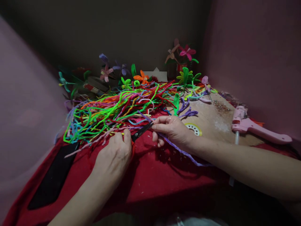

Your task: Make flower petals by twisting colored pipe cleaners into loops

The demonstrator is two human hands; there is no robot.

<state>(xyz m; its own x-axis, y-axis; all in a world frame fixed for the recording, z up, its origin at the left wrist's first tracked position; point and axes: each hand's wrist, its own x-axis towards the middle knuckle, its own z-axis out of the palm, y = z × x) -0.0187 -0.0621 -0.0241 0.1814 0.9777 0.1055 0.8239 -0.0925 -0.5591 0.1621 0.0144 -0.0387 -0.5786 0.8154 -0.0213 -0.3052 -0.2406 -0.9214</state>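
Left hand: we see our left hand [115, 153] closed on the scissors [142, 131], blades pointing right, so the tips reach the strand.
Right hand: our right hand [171, 130] pinches a purple pipe cleaner [182, 153] at the blade tips, fingers together; the strand trails near and right under the wrist.
Pile: loose pipe cleaners [117, 110] heaped just beyond both hands on the red cloth [152, 175].
Right side: pink glue gun [254, 127] on the surface, well apart.
Far edge: finished flowers [187, 51] standing.

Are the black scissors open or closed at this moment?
Cannot tell. The black scissors show one dark pointed tip; the left hand hides the handles.
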